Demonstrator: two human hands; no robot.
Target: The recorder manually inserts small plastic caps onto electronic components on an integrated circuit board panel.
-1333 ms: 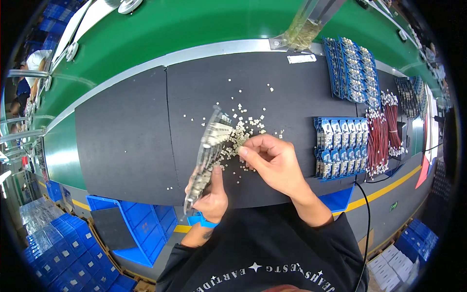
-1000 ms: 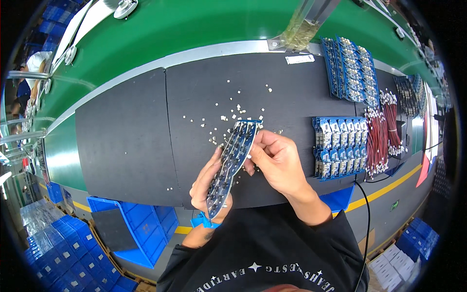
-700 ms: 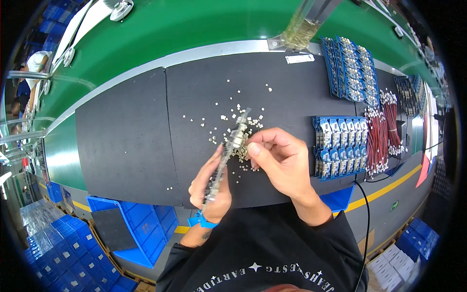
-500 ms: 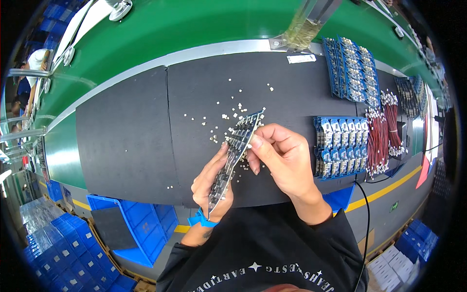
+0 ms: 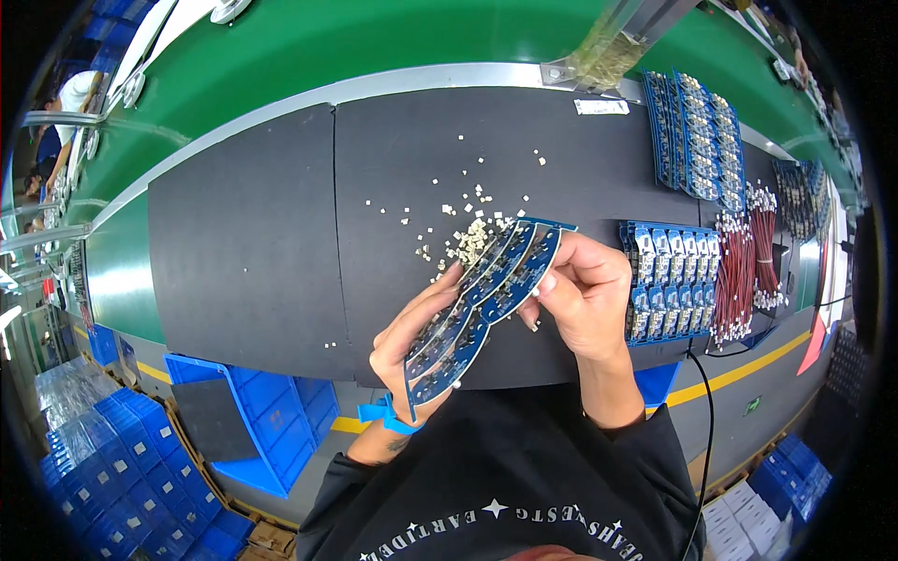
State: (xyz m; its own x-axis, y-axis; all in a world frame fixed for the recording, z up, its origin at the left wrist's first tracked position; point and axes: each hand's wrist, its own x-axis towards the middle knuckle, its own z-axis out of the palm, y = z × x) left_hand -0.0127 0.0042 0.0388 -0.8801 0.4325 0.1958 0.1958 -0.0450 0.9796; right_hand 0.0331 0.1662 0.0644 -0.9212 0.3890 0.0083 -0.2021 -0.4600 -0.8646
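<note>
A blue circuit board panel (image 5: 479,313), curved in outline and carrying small components, is held tilted above the dark mat. My left hand (image 5: 412,346), with a blue band at the wrist, grips its lower left part from behind; some of those fingers are hidden by the panel. At the panel's upper right edge, my right hand (image 5: 585,294) pinches it between thumb and fingers. Just beyond the panel lies a loose heap of tiny whitish connectors (image 5: 475,238), with several more scattered around it.
To the right, board panels (image 5: 666,280) sit beside bundles of red wires (image 5: 734,276). More blue panels (image 5: 694,136) stand at the back right, near a metal post (image 5: 613,47). A blue crate (image 5: 271,421) is below the mat's front left edge. A black cable (image 5: 708,421) hangs at right.
The panel has turned from nearly edge-on to show its blue component face. My right hand has shifted slightly right with its edge, and more of the connector heap shows.
</note>
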